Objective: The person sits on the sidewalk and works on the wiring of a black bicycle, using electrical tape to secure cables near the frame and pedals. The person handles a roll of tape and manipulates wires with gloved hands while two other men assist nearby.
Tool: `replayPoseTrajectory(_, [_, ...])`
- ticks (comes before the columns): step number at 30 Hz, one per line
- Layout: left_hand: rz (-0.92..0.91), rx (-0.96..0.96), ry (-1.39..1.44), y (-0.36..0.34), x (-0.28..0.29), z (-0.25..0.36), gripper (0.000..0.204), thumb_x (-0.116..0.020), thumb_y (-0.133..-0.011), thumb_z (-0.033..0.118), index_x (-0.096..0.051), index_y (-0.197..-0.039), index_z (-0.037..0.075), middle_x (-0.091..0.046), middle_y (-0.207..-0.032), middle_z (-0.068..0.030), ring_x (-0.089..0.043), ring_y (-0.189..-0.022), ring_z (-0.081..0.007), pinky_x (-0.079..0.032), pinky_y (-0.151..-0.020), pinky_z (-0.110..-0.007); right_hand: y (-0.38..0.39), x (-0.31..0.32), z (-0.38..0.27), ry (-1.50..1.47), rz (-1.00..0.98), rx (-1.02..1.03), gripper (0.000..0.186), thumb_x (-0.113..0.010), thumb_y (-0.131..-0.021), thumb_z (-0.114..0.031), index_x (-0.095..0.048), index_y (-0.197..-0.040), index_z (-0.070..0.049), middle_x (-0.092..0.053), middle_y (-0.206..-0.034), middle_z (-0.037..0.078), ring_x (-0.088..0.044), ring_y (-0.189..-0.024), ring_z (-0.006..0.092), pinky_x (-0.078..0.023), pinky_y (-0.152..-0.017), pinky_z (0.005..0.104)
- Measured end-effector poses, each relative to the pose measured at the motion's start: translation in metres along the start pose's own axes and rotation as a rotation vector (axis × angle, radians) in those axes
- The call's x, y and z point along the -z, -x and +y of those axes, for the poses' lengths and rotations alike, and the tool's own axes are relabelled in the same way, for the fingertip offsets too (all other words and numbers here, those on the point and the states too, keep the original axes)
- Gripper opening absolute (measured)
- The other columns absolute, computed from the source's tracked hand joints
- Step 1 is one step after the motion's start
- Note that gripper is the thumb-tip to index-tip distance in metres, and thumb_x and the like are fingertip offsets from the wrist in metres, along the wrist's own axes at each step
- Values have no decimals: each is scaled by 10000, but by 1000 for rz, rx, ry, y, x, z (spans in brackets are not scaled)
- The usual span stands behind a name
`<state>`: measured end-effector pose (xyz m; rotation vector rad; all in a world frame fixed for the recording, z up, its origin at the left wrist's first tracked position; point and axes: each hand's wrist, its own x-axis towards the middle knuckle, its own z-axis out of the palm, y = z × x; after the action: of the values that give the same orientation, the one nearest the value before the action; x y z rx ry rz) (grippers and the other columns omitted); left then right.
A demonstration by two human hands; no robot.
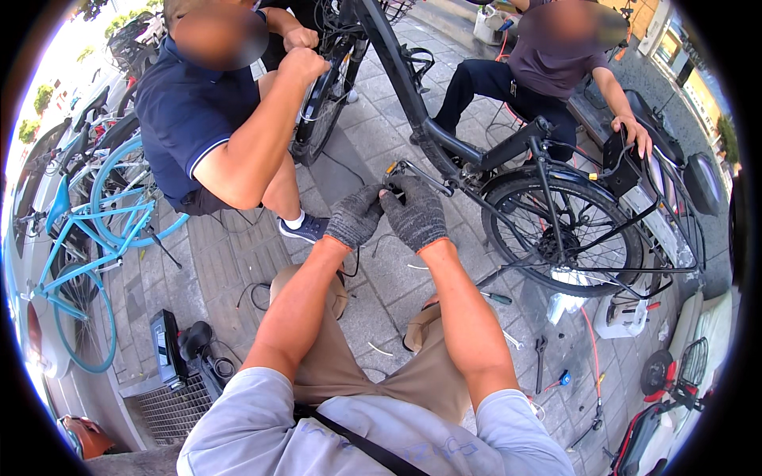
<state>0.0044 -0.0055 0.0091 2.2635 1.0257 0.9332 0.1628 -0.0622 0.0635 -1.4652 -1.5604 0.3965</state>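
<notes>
My left hand (355, 216) and my right hand (414, 213), both in grey knit gloves, meet fingertip to fingertip in front of the black bicycle. Their fingers are pinched together around a small dark piece, mostly hidden by the gloves. From below my left hand hangs a thin black cable (354, 263) that drops toward the pavement. Just beyond the gloves is the bicycle's pedal (392, 168) on its crank arm. The black bicycle frame (401, 75) stands upright, its rear wheel (559, 230) to the right of my hands.
A person in a navy shirt (178, 119) crouches left by the front wheel; another person (548, 67) sits behind the rear wheel, a hand on a black box (621, 163). A screwdriver (498, 298), wrench (540, 361) and white container (621, 317) lie right. A light-blue bicycle (99, 214) stands left.
</notes>
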Motion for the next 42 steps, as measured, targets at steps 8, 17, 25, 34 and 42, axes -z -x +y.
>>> replayPoseTrajectory(8, [-17, -4, 14, 0, 0, -2, 298, -620, -955, 217, -637, -1218, 78, -684, -1129, -202, -662, -1040, -409, -537, -870, -471, 1, -1, 0, -32, -5, -16, 246, -708, -877, -226, -693, -1049, -51, -681, -991, 188, -677, -883, 355, -541, -802, 443])
replayPoseTrajectory(17, [-19, 0, 2, 0, 1, -2, 295, -618, -953, 209, -636, -1216, 77, -685, -1120, -198, -661, -1030, -412, -531, -865, -478, 1, -2, -1, -14, -2, -7, 244, -705, -881, -226, -692, -1056, -56, -685, -995, 186, -681, -886, 355, -545, -796, 440])
replayPoseTrajectory(25, [-2, -21, 12, 0, 1, -4, 291, -616, -946, 181, -636, -1216, 74, -686, -1108, -204, -658, -1031, -413, -532, -867, -479, 1, -2, -4, -22, 15, 2, 247, -710, -883, -242, -693, -1047, -57, -688, -983, 183, -680, -859, 346, -542, -786, 441])
replayPoseTrajectory(34, [71, -18, 79, 1, 4, 6, 271, -593, -958, 146, -630, -1216, 68, -680, -1090, -224, -652, -1024, -431, -527, -871, -485, -1, -5, -2, -58, 36, 3, 263, -714, -881, -259, -704, -1042, -51, -693, -968, 181, -677, -870, 348, -537, -787, 436])
replayPoseTrajectory(42, [92, -9, 188, 6, -6, -13, 263, -582, -939, 95, -606, -1197, 50, -663, -1042, -256, -639, -993, -457, -518, -832, -501, -1, -1, -18, -105, 32, -51, 305, -736, -886, -311, -703, -1022, -40, -685, -933, 173, -669, -838, 336, -533, -774, 434])
